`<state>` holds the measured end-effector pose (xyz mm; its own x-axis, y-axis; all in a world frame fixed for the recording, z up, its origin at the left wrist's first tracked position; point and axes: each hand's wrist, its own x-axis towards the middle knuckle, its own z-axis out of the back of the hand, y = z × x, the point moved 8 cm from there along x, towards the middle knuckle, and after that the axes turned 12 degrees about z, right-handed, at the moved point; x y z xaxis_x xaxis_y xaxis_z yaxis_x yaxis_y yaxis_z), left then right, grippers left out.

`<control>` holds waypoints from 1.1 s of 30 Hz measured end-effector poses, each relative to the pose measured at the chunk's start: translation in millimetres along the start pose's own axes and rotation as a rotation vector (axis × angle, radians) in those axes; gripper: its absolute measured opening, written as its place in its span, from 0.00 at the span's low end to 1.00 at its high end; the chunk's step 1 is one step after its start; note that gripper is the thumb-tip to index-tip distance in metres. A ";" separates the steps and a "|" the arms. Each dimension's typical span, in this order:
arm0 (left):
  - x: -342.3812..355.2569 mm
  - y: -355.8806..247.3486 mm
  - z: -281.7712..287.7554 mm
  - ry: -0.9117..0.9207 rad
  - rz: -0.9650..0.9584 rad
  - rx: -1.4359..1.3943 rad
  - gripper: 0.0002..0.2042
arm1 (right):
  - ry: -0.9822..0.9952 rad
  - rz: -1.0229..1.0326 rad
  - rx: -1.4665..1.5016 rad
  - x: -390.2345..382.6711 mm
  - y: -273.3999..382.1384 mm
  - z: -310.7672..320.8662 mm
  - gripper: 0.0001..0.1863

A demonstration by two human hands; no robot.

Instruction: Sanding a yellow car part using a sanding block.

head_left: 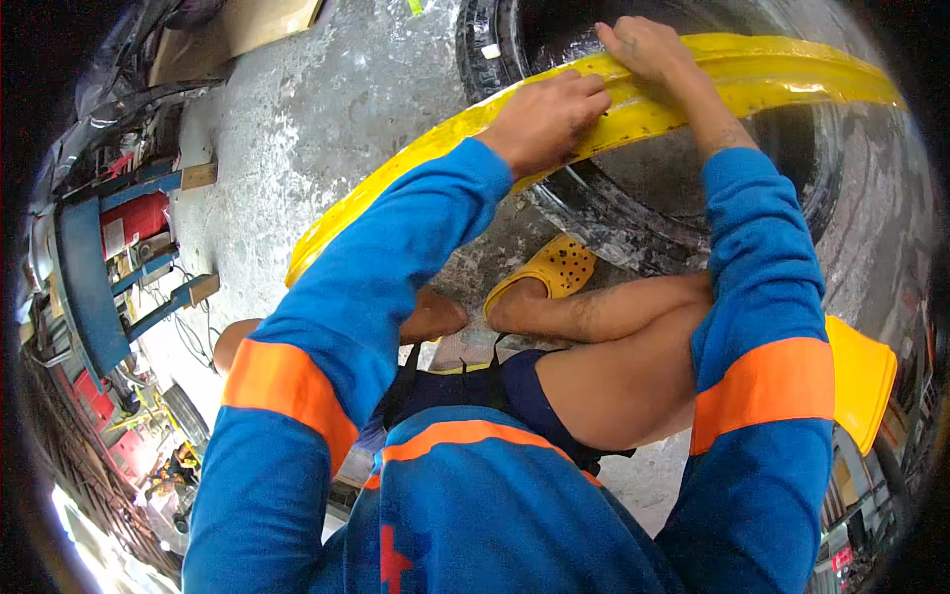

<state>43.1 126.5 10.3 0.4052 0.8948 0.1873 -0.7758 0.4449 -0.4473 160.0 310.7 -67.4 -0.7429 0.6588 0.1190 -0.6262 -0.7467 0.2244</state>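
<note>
A long, glossy yellow panel (752, 87) with a raised rib and dark specks arcs across the upper view, lying over a black tire (643, 223) on the floor. My left hand (554, 119) is closed, knuckles up, against the panel's middle. A tiny dark bit shows by its fingertips, too small to name. Farther right, my right hand (648, 49) bends over the panel's far edge, thumb along the top and the other fingers mostly hidden behind it. Both forearms, in blue sleeves with orange bands, reach forward.
My foot in a yellow clog (559, 272) is close to the tire. A yellow plastic piece (859, 381) stands beside my right arm. On the left are a blue metal frame (89, 282) with wooden blocks, cables and clutter. A wooden board (262, 25) lies at the far left.
</note>
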 end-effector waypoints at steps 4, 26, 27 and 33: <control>-17.0 -2.3 14.4 0.086 0.087 0.001 0.09 | 0.155 -0.207 0.118 -7.0 0.1 6.4 0.29; 30.3 -9.0 -2.7 -0.010 -0.047 0.013 0.10 | 0.237 -0.210 0.147 -1.3 17.4 22.0 0.27; 24.6 -8.1 -1.1 0.000 -0.055 0.006 0.10 | 0.236 -0.176 0.169 -1.1 18.6 20.7 0.26; 10.0 20.5 -0.5 0.081 0.152 0.043 0.12 | 0.226 -0.120 0.140 2.7 21.6 22.4 0.26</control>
<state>31.4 144.5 2.6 0.3176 0.9470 0.0486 -0.8505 0.3072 -0.4269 149.8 298.4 -40.6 -0.7095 0.6923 -0.1314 -0.6853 -0.6345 0.3575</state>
